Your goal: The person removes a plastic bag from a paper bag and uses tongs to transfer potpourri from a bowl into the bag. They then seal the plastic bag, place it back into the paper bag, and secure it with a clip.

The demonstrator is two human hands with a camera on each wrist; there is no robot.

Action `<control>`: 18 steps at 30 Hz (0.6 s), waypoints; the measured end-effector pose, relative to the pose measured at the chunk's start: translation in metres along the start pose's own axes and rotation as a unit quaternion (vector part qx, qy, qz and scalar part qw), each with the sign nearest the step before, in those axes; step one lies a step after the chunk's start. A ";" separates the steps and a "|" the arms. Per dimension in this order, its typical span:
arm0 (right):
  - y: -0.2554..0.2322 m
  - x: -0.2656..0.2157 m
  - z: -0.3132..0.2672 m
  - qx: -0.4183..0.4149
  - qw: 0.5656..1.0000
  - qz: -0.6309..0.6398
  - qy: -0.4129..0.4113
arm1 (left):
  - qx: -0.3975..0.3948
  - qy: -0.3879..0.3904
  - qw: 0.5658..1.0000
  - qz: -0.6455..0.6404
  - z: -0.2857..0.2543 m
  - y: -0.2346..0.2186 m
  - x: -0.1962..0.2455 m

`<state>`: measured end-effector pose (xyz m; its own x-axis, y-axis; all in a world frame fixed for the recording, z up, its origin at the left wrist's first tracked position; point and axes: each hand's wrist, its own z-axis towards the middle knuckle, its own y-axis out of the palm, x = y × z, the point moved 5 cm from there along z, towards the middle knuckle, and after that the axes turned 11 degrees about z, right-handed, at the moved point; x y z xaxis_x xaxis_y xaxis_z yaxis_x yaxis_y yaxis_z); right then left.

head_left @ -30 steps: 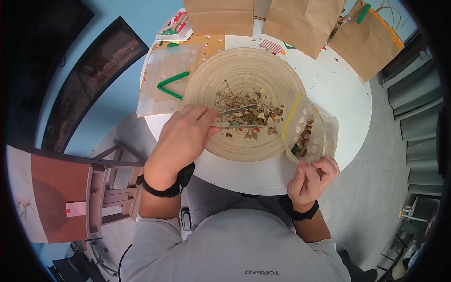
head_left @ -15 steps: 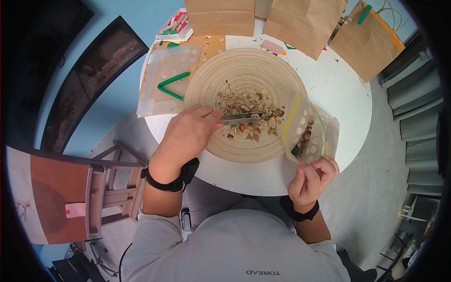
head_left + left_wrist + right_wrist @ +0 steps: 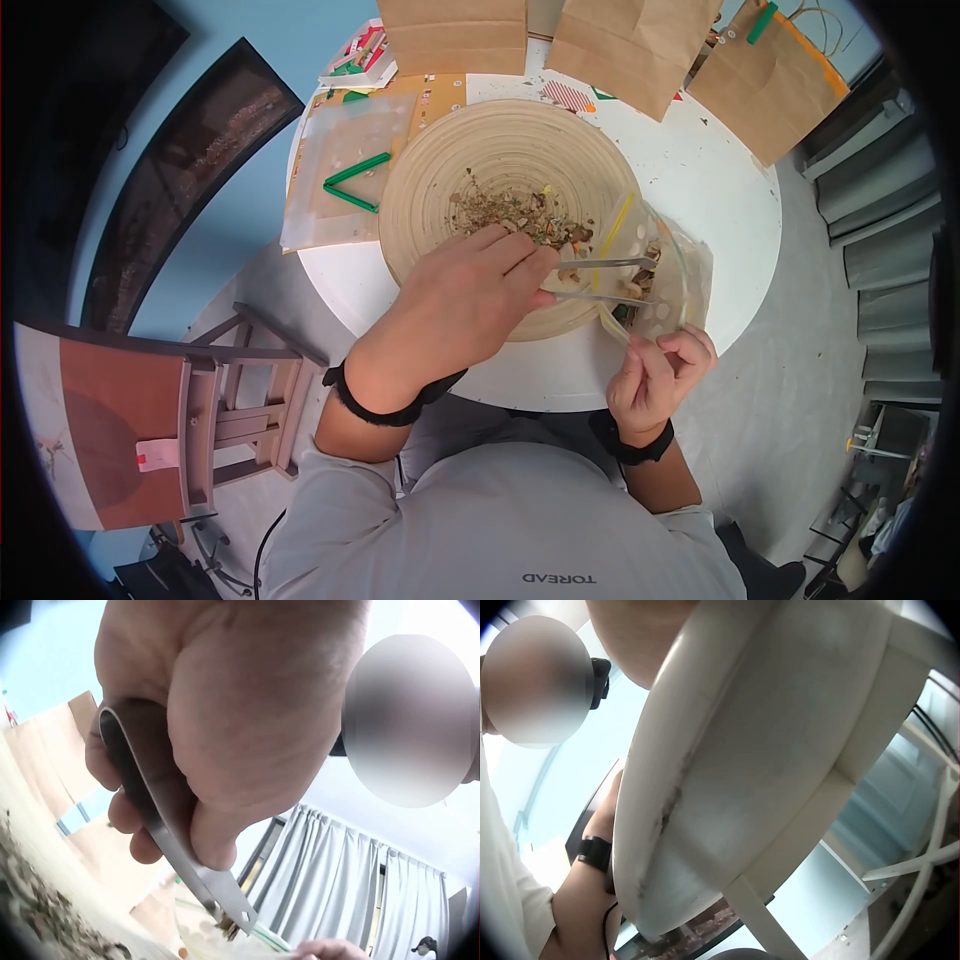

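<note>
In the head view my left hand (image 3: 465, 300) holds metal tongs (image 3: 605, 263), whose arms stand apart with their tips at the mouth of a clear zip bag (image 3: 672, 318). The left wrist view shows the tongs (image 3: 154, 814) between thumb and fingers, with brown bits at the tips. My right hand (image 3: 655, 385) pinches the bag's near rim. Dried plant bits lie inside the bag. A round woven tray (image 3: 430, 165) left of the bag carries a spread of dried leaves and crumbs (image 3: 515, 212). In the right wrist view the table's underside hides the bag.
Brown paper bags (image 3: 455, 38) stand along the back of the white table (image 3: 745, 215). A green clip (image 3: 350, 172) lies on a translucent sheet at the left, near a white box (image 3: 360, 60) of small items. A wooden chair (image 3: 235, 410) is at the left.
The left hand has moved right with the tongs, from over the tray to the bag's mouth. The tong arms closed over the plant bits, then parted. The right hand keeps its pinch on the bag.
</note>
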<state>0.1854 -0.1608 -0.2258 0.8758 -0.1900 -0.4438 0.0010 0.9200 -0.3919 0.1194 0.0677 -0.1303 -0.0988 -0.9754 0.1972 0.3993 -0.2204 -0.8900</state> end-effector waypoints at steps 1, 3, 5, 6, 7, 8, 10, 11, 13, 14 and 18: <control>-0.001 0.002 0.000 0.016 1.000 0.006 0.006 | 0.011 -0.014 1.000 -0.001 -0.003 -0.001 -0.002; -0.003 0.003 -0.001 0.048 0.999 0.013 0.021 | 0.010 -0.065 0.998 0.011 -0.012 -0.004 -0.010; -0.003 0.003 0.000 0.046 0.998 0.015 0.030 | -0.009 -0.142 0.989 0.041 -0.027 -0.010 -0.023; -0.003 0.003 0.001 0.044 0.998 0.017 0.034 | -0.026 -0.139 0.989 0.052 -0.031 -0.008 -0.021; -0.002 0.003 0.001 0.039 0.999 0.020 0.032 | -0.042 -0.138 0.987 0.064 -0.037 -0.005 -0.020; -0.002 0.002 0.001 0.034 0.999 0.022 0.028 | -0.057 -0.137 0.986 0.076 -0.040 -0.001 -0.020; -0.001 0.001 0.001 0.028 0.999 0.024 0.024 | -0.054 -0.122 0.987 0.092 -0.040 0.005 -0.016; -0.001 0.001 0.001 0.027 0.999 0.023 0.024 | -0.053 -0.114 0.987 0.100 -0.039 0.008 -0.014; -0.001 0.002 0.001 0.025 0.999 0.023 0.023 | -0.058 -0.126 0.984 0.113 -0.039 0.015 -0.017; -0.001 0.002 0.000 0.025 0.999 0.025 0.023 | -0.061 -0.131 0.982 0.120 -0.037 0.016 -0.019; 0.000 -0.003 0.006 0.010 1.000 0.018 0.003 | -0.055 -0.126 0.982 0.131 -0.033 0.018 -0.024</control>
<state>0.1854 -0.1586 -0.2198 0.8722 -0.1594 -0.4624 -0.0202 0.9328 -0.3598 0.0990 0.0880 -0.1643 0.2284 -0.9728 0.0380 0.2781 0.0278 -0.9602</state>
